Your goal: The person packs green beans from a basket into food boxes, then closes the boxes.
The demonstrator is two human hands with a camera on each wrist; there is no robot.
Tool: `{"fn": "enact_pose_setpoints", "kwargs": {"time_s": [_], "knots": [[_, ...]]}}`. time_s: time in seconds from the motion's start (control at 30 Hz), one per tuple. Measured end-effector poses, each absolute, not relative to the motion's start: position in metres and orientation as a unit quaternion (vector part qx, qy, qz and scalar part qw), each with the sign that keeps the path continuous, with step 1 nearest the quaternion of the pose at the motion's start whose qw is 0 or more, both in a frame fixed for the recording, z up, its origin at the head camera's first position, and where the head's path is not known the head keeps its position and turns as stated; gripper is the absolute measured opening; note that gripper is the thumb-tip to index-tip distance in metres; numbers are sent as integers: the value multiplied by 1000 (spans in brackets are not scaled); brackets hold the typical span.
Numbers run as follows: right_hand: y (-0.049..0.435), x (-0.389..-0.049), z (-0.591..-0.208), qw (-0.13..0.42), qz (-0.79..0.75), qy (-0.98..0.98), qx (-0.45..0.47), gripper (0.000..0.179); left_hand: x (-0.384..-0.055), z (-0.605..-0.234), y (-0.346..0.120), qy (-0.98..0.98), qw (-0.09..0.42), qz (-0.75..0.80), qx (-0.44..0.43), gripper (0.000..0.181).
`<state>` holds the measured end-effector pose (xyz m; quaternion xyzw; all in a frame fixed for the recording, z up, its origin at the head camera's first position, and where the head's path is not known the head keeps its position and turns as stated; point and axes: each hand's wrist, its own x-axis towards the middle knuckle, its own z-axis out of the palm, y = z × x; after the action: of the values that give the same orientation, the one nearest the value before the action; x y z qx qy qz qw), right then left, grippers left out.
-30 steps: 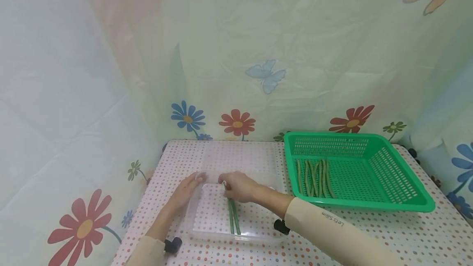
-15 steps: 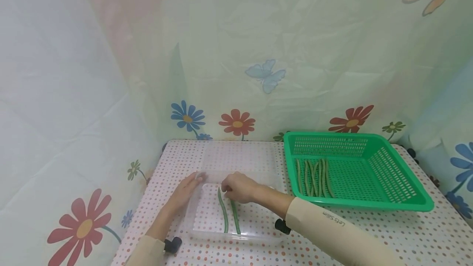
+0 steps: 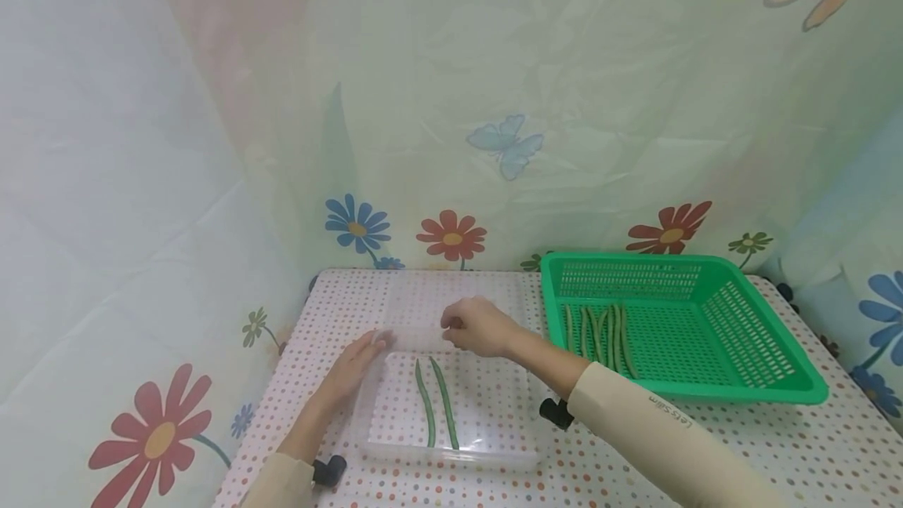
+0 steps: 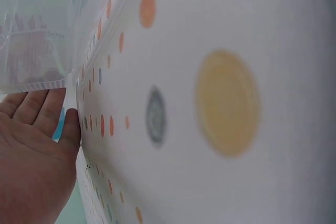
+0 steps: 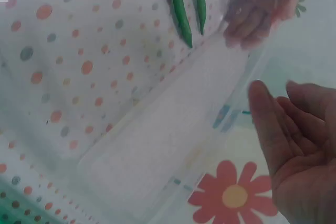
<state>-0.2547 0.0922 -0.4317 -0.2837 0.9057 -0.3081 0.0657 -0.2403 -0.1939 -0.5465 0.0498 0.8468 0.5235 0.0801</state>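
Observation:
Two green beans [image 3: 446, 406] lie side by side, lengthwise, in a clear plastic box [image 3: 451, 457] with low walls. My left hand [image 3: 350, 367] rests at the box's back left corner. Its fingers are fairly straight, and in the left wrist view the left hand [image 4: 37, 145] has its fingertips at the clear wall. My right hand [image 3: 480, 328] is over the back edge of the box, holding nothing. In the right wrist view the right hand [image 5: 302, 135] has loosely bent fingers, apart from the beans [image 5: 181, 14].
A green plastic basket [image 3: 705, 351] stands on the right with several beans [image 3: 614, 339] along its left side. Behind the box lies a clear flat lid-like panel [image 3: 416, 296]. The dotted tabletop [image 3: 339, 296] ends at a flowered curtain [image 3: 564, 100].
My right hand has let go of the beans, which now lie apart in the box. It has risen back and to the right. The left hand has stayed in place.

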Motion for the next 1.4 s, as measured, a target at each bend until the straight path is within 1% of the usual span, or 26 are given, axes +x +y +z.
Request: {"fn": "enact_pose_setpoints", "kwargs": {"time_s": [0.2, 0.3, 0.47, 0.77, 0.87, 1.1, 1.23, 1.4], "knots": [[112, -266, -419, 27, -349, 902, -252, 10, -239, -543, -194, 844, 80, 528, 45, 55], [123, -272, -412, 23, -374, 895, -240, 11, -239, -543, -194, 846, 83, 526, 42, 55], [141, -280, -401, 16, -410, 884, -225, 16, -239, -543, -194, 844, 81, 529, 41, 55], [175, -289, -387, -26, -439, 885, -151, 21, -238, -545, -193, 843, 83, 530, 42, 55], [191, -296, -384, -29, -451, 883, -125, 25, -238, -546, -194, 845, 83, 527, 37, 55], [227, -304, -387, -12, -463, 883, -70, 43, -239, -546, -194, 842, 86, 531, 38, 56], [242, -307, -392, -11, -468, 882, -49, 46, -239, -545, -194, 843, 85, 530, 35, 57], [257, -310, -398, -15, -449, 892, -48, 46, -240, -546, -194, 843, 85, 531, 37, 55]]}}
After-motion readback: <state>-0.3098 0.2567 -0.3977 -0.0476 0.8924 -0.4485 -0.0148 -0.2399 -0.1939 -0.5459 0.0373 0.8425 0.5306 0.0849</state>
